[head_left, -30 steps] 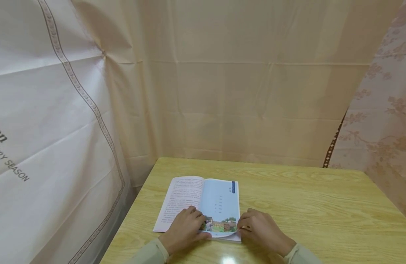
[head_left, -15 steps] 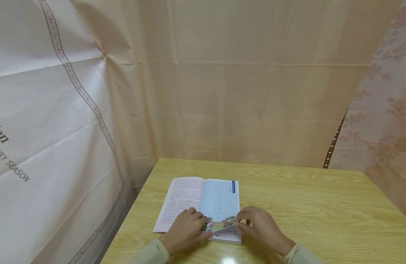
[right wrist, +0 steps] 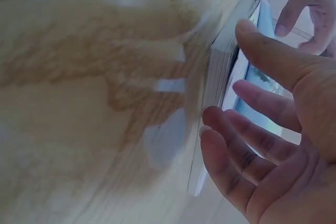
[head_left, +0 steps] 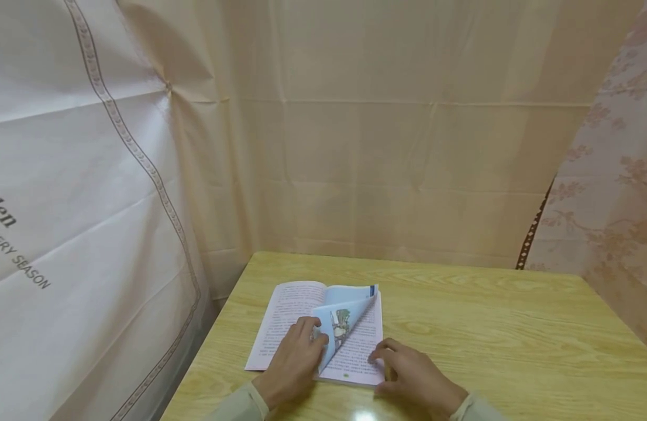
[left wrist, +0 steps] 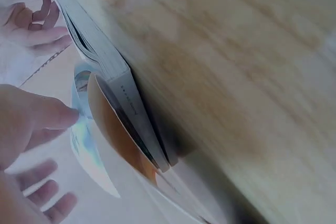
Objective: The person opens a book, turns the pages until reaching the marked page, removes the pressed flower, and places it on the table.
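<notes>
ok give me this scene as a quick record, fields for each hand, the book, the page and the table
left hand: fingers rest on the curled page, near the spine
right hand: fingers relaxed at the lower right corner of the book
book: open paperback with printed white pages, flat on the table
page: light blue illustrated leaf, lifted and curling towards the left
table: pale wood-grain tabletop
backdrop: beige fabric sheets behind the table

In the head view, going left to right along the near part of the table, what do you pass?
White printed sheet hanging at the left → left hand on the book's left page → blue leaf curled over mid-turn → right hand at the book's near right corner → bare wooden table → floral curtain.
</notes>
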{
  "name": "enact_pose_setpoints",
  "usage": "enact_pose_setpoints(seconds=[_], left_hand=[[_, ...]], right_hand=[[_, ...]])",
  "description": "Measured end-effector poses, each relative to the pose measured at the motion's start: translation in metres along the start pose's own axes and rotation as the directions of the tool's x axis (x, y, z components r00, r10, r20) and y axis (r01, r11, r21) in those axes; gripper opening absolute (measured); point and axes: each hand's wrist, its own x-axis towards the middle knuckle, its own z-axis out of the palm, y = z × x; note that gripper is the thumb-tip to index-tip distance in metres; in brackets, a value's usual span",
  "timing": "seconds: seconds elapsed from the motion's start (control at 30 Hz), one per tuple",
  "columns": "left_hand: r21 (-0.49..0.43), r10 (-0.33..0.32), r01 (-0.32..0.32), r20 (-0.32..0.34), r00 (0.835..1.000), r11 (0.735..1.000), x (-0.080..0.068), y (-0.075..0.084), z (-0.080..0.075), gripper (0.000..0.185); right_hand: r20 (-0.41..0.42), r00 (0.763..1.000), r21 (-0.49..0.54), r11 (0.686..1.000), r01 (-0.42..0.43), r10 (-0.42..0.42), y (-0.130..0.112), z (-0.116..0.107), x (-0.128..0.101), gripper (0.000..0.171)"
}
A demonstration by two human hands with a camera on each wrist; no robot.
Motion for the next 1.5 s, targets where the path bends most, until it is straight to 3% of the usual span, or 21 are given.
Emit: enact_pose_setpoints(seconds=[0.2,0.33,0.43,0.6,0.8,0.93,1.03,1.27,1.37,1.5], left_hand=[[0.038,0.044,-0.047,0.07,0.997,0.998,-0.002,-0.002,-0.003,0.029],[0.038,0.043,-0.048,0.12,0.992,0.998,-0.006,0.0,-0.003,0.031],[0.052,0.027,-0.034,0.13,0.991,0.998,-0.006,0.001,-0.004,0.027],[0.083,0.006,-0.016,0.112,0.994,0.996,-0.004,0.001,-0.004,0.031],[0.093,0.027,-0.038,0.117,0.993,0.995,-0.006,0.0,-0.004,0.02],[0.09,0.031,-0.046,0.164,0.986,0.995,-0.008,-0.001,-0.004,0.008],[0.059,0.001,-0.014,0.226,0.974,0.998,-0.01,0.0,-0.005,0.023],[0.049,-0.061,0.046,0.363,0.93,0.998,-0.007,0.002,-0.007,0.064],[0.063,-0.061,0.041,0.364,0.929,0.997,-0.007,0.002,-0.005,0.066],[0.081,-0.043,0.017,0.335,0.941,0.997,-0.006,0.001,-0.004,0.065]], right_hand=[[0.021,1.0,-0.045,0.999,0.016,-0.015,-0.002,-0.002,0.001,0.032],[0.019,0.999,-0.056,0.998,0.035,-0.034,-0.003,-0.003,0.002,0.036],[0.022,0.999,-0.045,0.998,0.043,-0.043,-0.003,-0.002,0.002,0.041],[0.024,0.996,-0.048,0.995,0.082,-0.081,0.0,-0.004,0.004,0.033],[0.013,0.985,-0.022,0.985,0.172,-0.172,0.004,-0.009,0.004,0.006],[0.0,0.976,-0.073,0.973,0.218,-0.218,0.0,-0.01,0.005,0.005],[0.003,0.976,-0.113,0.97,0.217,-0.218,-0.003,-0.011,0.005,0.005],[0.009,0.98,-0.106,0.974,0.198,-0.198,-0.005,-0.011,0.007,0.005],[-0.003,0.984,-0.08,0.981,0.178,-0.179,-0.004,-0.011,0.007,0.004],[-0.028,0.992,0.003,0.992,0.124,-0.124,-0.004,-0.011,0.008,0.007]])
